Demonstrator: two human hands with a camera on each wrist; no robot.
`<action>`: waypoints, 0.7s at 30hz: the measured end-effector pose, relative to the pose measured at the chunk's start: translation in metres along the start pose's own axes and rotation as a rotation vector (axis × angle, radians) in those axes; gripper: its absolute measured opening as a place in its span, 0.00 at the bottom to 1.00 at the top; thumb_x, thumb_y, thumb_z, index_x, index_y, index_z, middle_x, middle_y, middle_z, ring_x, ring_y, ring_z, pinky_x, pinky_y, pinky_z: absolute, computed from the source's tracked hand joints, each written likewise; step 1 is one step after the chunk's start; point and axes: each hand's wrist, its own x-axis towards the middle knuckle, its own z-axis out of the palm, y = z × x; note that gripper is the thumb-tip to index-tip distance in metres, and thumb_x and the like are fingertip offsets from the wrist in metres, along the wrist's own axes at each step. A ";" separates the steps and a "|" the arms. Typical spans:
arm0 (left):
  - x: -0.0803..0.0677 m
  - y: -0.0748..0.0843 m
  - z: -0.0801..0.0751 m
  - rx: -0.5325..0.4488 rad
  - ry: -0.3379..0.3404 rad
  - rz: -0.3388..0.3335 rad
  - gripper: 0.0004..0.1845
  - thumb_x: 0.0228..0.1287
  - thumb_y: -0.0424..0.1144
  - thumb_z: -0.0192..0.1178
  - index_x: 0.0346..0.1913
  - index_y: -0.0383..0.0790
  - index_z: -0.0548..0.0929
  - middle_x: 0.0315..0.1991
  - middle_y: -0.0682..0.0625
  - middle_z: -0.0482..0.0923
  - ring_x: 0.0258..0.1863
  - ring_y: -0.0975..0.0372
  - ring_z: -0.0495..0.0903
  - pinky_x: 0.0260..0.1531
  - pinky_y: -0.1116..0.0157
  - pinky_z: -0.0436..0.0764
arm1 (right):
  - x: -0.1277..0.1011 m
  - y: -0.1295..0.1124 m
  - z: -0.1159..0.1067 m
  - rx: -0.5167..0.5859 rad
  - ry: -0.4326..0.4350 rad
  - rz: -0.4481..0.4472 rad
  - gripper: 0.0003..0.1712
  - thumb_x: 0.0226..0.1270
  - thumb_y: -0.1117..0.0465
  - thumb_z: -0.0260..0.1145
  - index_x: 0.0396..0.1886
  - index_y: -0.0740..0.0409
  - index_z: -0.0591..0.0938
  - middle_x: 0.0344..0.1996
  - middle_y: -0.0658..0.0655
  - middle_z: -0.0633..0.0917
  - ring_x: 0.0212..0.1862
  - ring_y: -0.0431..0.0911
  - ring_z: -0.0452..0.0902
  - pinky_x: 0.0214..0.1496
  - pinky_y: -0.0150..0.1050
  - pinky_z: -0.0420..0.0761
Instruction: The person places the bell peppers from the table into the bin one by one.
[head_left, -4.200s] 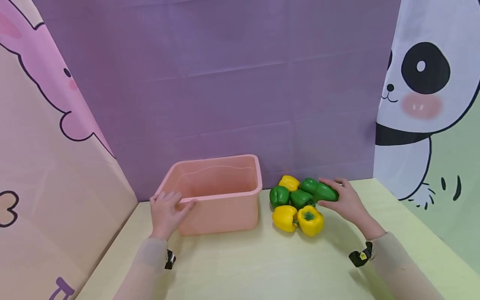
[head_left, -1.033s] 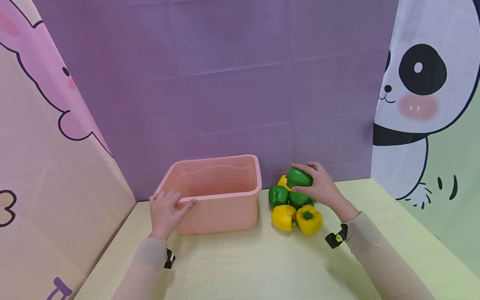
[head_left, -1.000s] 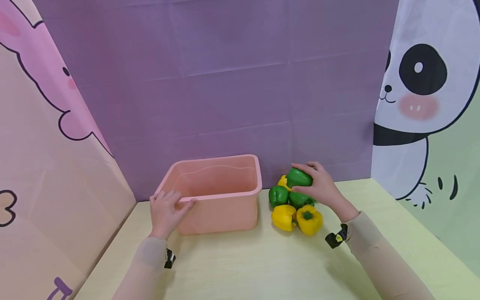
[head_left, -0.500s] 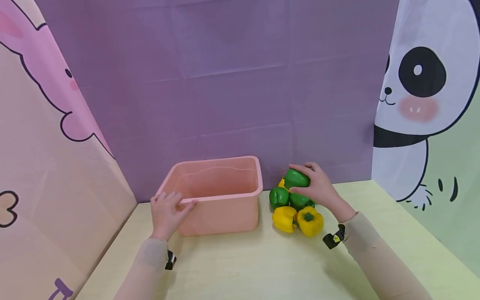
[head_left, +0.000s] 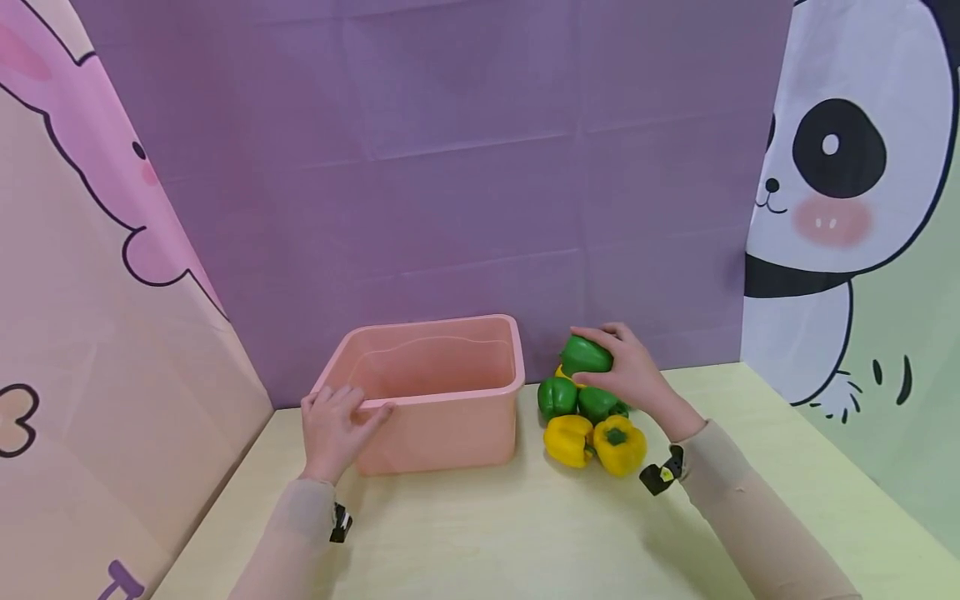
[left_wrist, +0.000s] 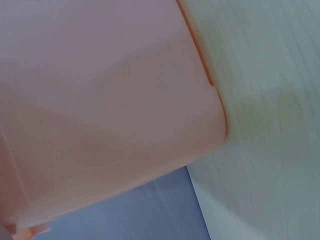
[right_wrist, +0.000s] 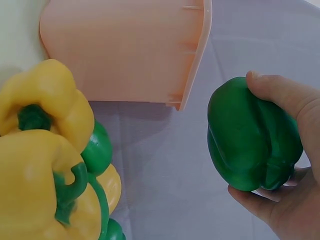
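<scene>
Fingers and thumb of the right hand (head_left: 637, 379) curl round a glossy green bell pepper (head_left: 586, 356), held clear above a cluster of green and yellow peppers (head_left: 588, 421) that rests on the pale yellow-green wooden worktop (head_left: 525, 533), just right of an empty pink rectangular plastic tub (head_left: 438, 392). On the tub's near left corner the left hand (head_left: 335, 425) grips the rim, thumb over the edge. Behind the worktop hangs a creased purple cloth backdrop (head_left: 450, 167); a pink cartoon-rabbit panel (head_left: 97, 250) closes the left side, and a panda print on a green cloth (head_left: 840, 208) closes the right.
</scene>
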 end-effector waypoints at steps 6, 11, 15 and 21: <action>0.000 0.000 0.000 -0.006 0.004 0.001 0.23 0.51 0.62 0.65 0.22 0.48 0.71 0.22 0.54 0.71 0.26 0.55 0.64 0.41 0.49 0.59 | 0.002 -0.002 0.001 -0.008 0.005 0.008 0.39 0.56 0.52 0.75 0.68 0.48 0.72 0.62 0.67 0.64 0.50 0.62 0.73 0.47 0.55 0.80; 0.000 0.000 0.001 -0.010 0.010 0.009 0.23 0.52 0.63 0.64 0.22 0.48 0.71 0.21 0.55 0.71 0.26 0.55 0.64 0.42 0.48 0.59 | 0.004 -0.003 0.003 -0.004 0.006 0.006 0.38 0.56 0.53 0.75 0.68 0.47 0.72 0.62 0.66 0.64 0.51 0.61 0.73 0.47 0.54 0.80; 0.000 0.000 0.001 -0.011 0.012 0.011 0.24 0.53 0.64 0.63 0.22 0.48 0.71 0.21 0.55 0.70 0.26 0.55 0.63 0.42 0.48 0.60 | 0.006 -0.005 0.005 0.003 0.005 0.000 0.39 0.56 0.53 0.75 0.68 0.47 0.72 0.62 0.66 0.64 0.51 0.61 0.73 0.47 0.55 0.80; 0.000 0.000 0.001 -0.010 0.019 0.015 0.24 0.53 0.64 0.62 0.23 0.48 0.72 0.22 0.54 0.71 0.26 0.55 0.64 0.41 0.48 0.60 | 0.010 -0.010 0.007 0.020 0.010 -0.013 0.39 0.56 0.52 0.75 0.67 0.48 0.73 0.62 0.65 0.65 0.50 0.60 0.73 0.47 0.54 0.80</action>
